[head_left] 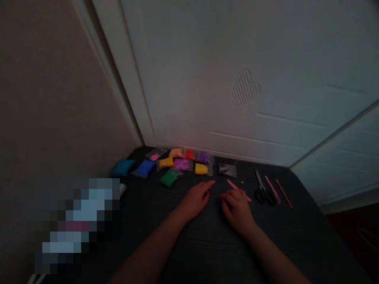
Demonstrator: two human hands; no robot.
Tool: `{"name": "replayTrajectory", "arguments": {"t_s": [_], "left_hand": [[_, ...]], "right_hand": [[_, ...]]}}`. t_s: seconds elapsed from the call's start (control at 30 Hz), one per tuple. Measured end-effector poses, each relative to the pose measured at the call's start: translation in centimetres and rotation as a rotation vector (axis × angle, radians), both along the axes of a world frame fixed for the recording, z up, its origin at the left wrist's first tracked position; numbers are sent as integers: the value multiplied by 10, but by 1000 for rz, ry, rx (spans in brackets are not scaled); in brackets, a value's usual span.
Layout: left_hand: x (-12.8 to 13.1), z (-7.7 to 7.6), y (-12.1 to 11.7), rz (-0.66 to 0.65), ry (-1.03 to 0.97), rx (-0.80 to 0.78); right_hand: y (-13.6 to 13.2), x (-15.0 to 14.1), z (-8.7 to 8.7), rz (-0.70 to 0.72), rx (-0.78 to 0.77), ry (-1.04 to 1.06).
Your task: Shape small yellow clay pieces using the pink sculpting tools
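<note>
My left hand (197, 198) lies on the dark table (183, 252) with fingers stretched forward and holding nothing. My right hand (237, 207) rests beside it with fingers curled, pinching a thin pink stick-like tool (233, 185) that pokes out toward the back. A tiny yellow speck (242, 182) lies just past that tool. Several small bags of coloured clay sit in front of both hands, among them green (169, 178), yellow (201, 169), blue (144, 168) and magenta (181, 164).
Black-handled scissors (263, 189) and two more pink tools (272, 189) (284, 193) lie to the right of my right hand. A dark little bag (227, 170) sits behind the hands. White panelled walls (251, 86) meet the table's far edge.
</note>
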State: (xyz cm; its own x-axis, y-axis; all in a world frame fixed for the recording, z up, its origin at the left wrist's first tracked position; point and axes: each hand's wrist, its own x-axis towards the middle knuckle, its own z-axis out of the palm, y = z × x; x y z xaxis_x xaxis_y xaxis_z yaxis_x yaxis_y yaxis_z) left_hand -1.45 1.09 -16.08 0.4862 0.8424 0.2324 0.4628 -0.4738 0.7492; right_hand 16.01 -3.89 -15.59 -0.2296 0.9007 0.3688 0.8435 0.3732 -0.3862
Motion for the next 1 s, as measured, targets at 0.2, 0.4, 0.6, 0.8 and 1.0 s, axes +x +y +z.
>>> {"name": "replayTrajectory", "arguments": {"t_s": [0.2,0.4,0.6,0.8,1.0], "left_hand": [[-1,-14,-7,-21,-68,-28],[-9,-11,-1,7,-110,-18],[-3,-8,12,-9,-14,-41],[-6,-6,10,12,-52,-140],[-5,-8,12,55,-114,-174]], "right_hand": [[-17,-8,-9,85,83,-55],[-9,-13,5,-11,115,-92],[-1,3,3,-22,-55,-78],[-4,4,4,40,-100,-86],[-5,3,5,102,-140,-162]]}}
